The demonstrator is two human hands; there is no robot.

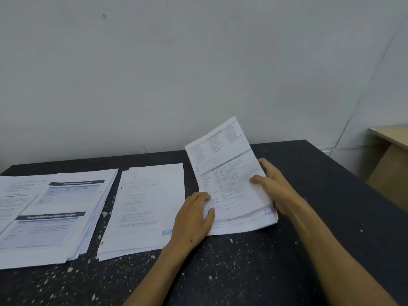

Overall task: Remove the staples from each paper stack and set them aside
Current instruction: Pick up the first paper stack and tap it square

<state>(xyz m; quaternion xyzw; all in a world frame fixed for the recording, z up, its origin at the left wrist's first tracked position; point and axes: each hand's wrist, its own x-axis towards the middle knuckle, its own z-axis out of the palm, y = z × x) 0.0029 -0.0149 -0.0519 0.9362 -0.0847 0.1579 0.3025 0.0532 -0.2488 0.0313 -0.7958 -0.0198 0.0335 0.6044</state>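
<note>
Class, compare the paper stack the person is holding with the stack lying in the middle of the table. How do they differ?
The held stack is tilted up off the table, gripped by the left hand and right hand; the middle stack lies flat, untouched. The held stack's print is denser. Both are white, with a blue stamp near one corner.
</note>
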